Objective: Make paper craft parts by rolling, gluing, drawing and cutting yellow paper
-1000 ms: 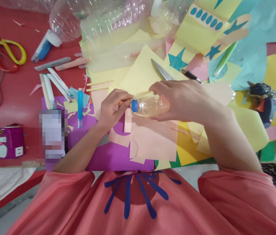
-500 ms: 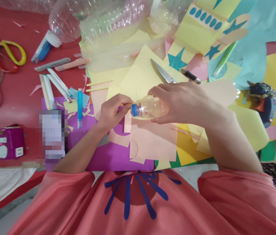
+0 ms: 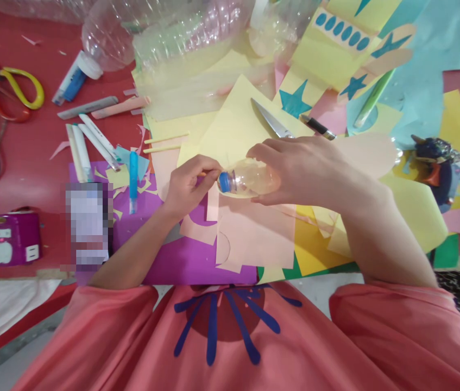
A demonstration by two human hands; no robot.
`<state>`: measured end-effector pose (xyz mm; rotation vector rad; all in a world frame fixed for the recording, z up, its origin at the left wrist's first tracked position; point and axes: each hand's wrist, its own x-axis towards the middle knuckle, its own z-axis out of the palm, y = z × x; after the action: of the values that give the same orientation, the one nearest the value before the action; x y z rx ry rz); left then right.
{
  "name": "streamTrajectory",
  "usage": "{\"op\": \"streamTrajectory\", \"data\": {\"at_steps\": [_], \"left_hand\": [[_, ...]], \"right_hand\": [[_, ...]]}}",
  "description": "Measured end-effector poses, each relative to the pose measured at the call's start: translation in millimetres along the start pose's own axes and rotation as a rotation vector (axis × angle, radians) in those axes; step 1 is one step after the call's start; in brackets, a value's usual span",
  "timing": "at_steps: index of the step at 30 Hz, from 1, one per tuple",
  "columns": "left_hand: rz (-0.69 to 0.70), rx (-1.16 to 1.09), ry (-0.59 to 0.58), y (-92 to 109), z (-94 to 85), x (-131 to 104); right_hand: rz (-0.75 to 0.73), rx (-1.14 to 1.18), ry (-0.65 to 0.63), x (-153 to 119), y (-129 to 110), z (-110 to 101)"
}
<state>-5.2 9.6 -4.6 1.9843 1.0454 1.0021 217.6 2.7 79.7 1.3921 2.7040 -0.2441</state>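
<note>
A small clear bottle [image 3: 250, 178] lies sideways in the middle, its blue cap [image 3: 225, 182] pointing left. My right hand [image 3: 295, 168] is wrapped round the bottle's base end from the right. Beside the cap, my left hand [image 3: 193, 182] is pinched with thumb and forefinger together; whatever is between the fingertips is too small to make out. Below the bottle lies a pale pink sheet [image 3: 256, 239], and above it a pale yellow sheet [image 3: 230, 119]. Scissors with an open-lying blade [image 3: 272, 118] rest just above my right hand.
Markers [image 3: 97, 138], yellow-handled scissors [image 3: 21, 89] and a purple box [image 3: 14, 239] lie on the left. Large clear bottles [image 3: 189, 38] line the back. A yellow paper piece with blue stars [image 3: 331, 51] and a dark blue figure [image 3: 441, 168] are on the right.
Both hands keep almost the same place and grip; the bottle and its cap have shifted only very slightly.
</note>
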Motion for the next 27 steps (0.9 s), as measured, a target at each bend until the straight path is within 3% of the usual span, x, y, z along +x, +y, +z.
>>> {"op": "streamTrajectory", "data": {"at_steps": [8, 12, 23, 27], "left_hand": [[-0.261, -0.416, 0.032, -14, 7.9, 3], [-0.332, -0.477, 0.016, -19, 7.8, 4], [-0.5, -0.862, 0.11, -4, 8.1, 9], [-0.505, -0.858, 0.151, -3, 8.4, 9]], "right_hand": [[0.052, 0.055, 0.04, -3, 3, -7], [0.047, 0.097, 0.054, -3, 5, -6], [0.057, 0.161, 0.092, -3, 4, -4], [0.059, 0.151, 0.092, -3, 4, -3]]}}
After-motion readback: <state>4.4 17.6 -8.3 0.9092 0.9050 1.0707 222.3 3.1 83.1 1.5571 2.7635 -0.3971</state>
